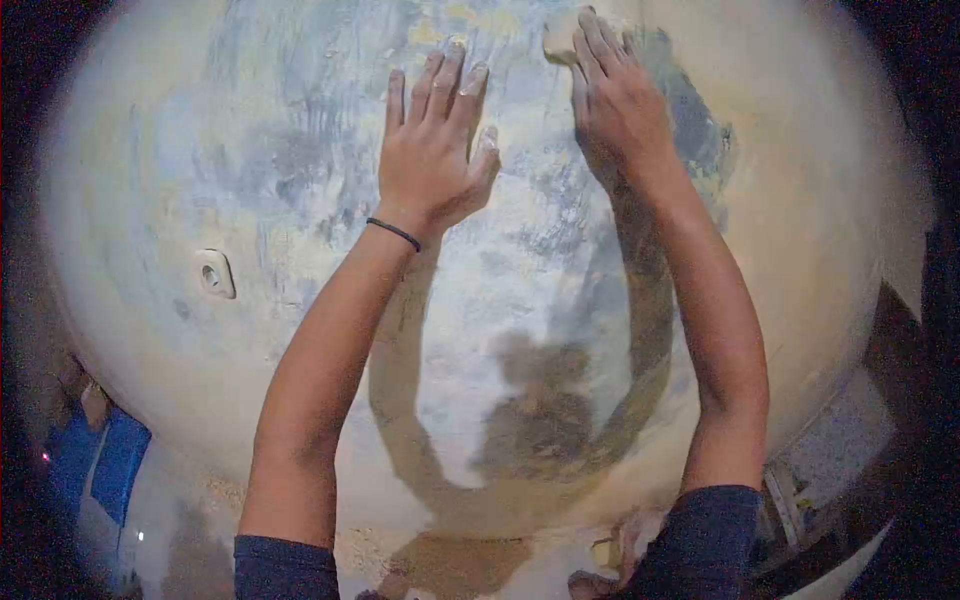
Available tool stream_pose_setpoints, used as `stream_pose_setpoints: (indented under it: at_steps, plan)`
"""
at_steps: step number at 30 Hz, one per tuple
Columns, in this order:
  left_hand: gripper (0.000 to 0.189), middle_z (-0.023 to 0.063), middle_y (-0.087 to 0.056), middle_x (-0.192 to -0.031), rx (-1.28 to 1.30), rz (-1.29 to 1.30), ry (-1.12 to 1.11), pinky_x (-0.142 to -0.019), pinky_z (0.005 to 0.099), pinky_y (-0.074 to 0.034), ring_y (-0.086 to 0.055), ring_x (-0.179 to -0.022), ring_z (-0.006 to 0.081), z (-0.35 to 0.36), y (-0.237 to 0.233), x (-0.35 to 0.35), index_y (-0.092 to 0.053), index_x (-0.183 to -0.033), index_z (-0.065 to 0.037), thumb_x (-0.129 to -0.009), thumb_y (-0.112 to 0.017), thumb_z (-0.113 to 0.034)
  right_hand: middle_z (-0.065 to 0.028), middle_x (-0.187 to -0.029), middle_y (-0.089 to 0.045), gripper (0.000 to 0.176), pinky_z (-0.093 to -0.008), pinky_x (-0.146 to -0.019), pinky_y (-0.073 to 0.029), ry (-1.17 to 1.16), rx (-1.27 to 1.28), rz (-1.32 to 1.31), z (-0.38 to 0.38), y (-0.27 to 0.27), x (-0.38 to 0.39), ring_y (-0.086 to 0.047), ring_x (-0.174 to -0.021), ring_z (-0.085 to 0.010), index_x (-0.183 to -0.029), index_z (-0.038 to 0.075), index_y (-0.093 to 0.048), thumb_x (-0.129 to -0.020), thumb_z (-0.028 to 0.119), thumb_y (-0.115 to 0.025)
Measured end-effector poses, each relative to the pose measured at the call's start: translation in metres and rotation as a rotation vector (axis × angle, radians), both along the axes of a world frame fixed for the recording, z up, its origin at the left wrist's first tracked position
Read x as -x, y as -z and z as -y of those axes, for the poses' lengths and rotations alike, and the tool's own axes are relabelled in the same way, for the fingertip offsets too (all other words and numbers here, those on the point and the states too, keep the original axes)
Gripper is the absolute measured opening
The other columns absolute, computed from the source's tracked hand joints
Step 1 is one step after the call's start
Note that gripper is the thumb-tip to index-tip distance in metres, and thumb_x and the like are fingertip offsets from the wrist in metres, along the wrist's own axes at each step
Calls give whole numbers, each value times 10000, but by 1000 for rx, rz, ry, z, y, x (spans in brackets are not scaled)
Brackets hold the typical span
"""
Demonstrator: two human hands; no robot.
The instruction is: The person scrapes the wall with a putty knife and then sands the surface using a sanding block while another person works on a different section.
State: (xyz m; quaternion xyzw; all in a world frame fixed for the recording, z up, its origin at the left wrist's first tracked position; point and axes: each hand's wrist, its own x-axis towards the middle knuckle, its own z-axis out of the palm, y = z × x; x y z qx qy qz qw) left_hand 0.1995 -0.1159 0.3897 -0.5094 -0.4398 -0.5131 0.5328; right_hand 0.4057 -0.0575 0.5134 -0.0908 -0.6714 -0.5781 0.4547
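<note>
Wall [250, 150], patchy paint; left hand [432, 160] flat on it, fingers released, as brace; right hand [615, 110], fingers grasping block [560, 35], perhaps sandpaper, pressed flush for contact

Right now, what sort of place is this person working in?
Probably a room under renovation: a patchy wall with worn blue-grey paint and pale filler, a block held against it by the right hand, the left hand flat beside it, and a dusty floor below.
</note>
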Motion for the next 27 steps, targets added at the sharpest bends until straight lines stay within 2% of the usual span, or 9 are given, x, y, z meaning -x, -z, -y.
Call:
stream_pose_setpoints:
  at_steps: [2, 4, 10, 14, 17, 19, 23, 25, 27]
  plan:
    - [769, 95, -331, -1703, -35, -39, -12, -1297, 575, -135, -298, -1574, 322, -3, -1, 5, -403, -1607, -179, -893, -571, -411, -204, -1544, -523, 476, -498, -1215, -393, 7, -27, -45, -2, -9, 12, -505, -1427, -372, -1422, -62, -568, -1018, 181, -508]
    - [770, 94, -329, -1704, -26, -33, -17, -1298, 572, -135, -297, -1575, 320, -5, 1, 4, -401, -1609, -180, -894, -572, -408, -233, -1593, -463, 480, -622, -1243, -248, -33, 165, -267, 1, -20, 27, -456, -1434, -455, -1446, -18, -549, -1008, 167, -478]
    - [740, 93, -327, -1706, -19, -35, 8, -1300, 565, -140, -288, -1581, 315, 3, 10, 7, -403, -1614, -174, -919, -558, -374, -251, -1589, -459, 482, -636, -1245, -237, -195, 281, -80, 8, 9, 6, -401, -1476, -460, -1449, -41, -540, -1000, 117, -465]
    - [725, 102, -327, -1704, 26, -44, -6, -1298, 567, -142, -270, -1587, 323, 1, 12, 8, -402, -1616, -174, -932, -555, -360, -288, -1567, -465, 503, -597, -1257, -256, 173, 247, -141, 55, -7, 11, -414, -1474, -456, -1438, -103, -521, -981, 103, -484]
    - [696, 113, -336, -1695, 9, -43, 16, -1296, 576, -139, -267, -1585, 332, 2, 14, 9, -423, -1600, -165, -940, -549, -345, -214, -1520, -546, 474, -513, -1224, -370, 172, 637, -248, 18, -17, 26, -510, -1415, -381, -1415, -66, -570, -1025, 195, -500]
    - [672, 114, -341, -1690, 17, -26, 49, -1296, 579, -136, -268, -1584, 335, 7, 15, 7, -452, -1580, -157, -940, -551, -338, -243, -1466, -581, 487, -510, -1200, -395, 11, 6, -171, -12, -1, 22, -535, -1375, -412, -1401, -64, -574, -1022, 234, -508]
    - [658, 121, -349, -1683, 29, -35, 45, -1298, 577, -133, -265, -1585, 338, 9, 12, 7, -469, -1565, -150, -937, -549, -332, -270, -1439, -589, 488, -509, -1198, -398, -10, -52, -40, -1, 9, 2, -541, -1359, -435, -1389, -63, -578, -1010, 241, -527]
    - [653, 126, -349, -1684, 21, -19, -18, -1303, 567, -125, -259, -1588, 338, 6, 12, 5, -473, -1564, -145, -938, -542, -316, -299, -1552, -480, 506, -552, -1259, -290, 125, 19, -222, 12, -3, -1, -434, -1465, -457, -1434, -120, -517, -977, 95, -483]
    - [701, 123, -353, -1682, 21, -17, -16, -1303, 571, -136, -271, -1581, 326, 6, 13, 5, -472, -1563, -147, -895, -574, -335, -266, -1561, -487, 509, -521, -1264, -307, 76, 140, -358, 8, -6, 11, -451, -1466, -421, -1438, -105, -524, -975, 108, -503]
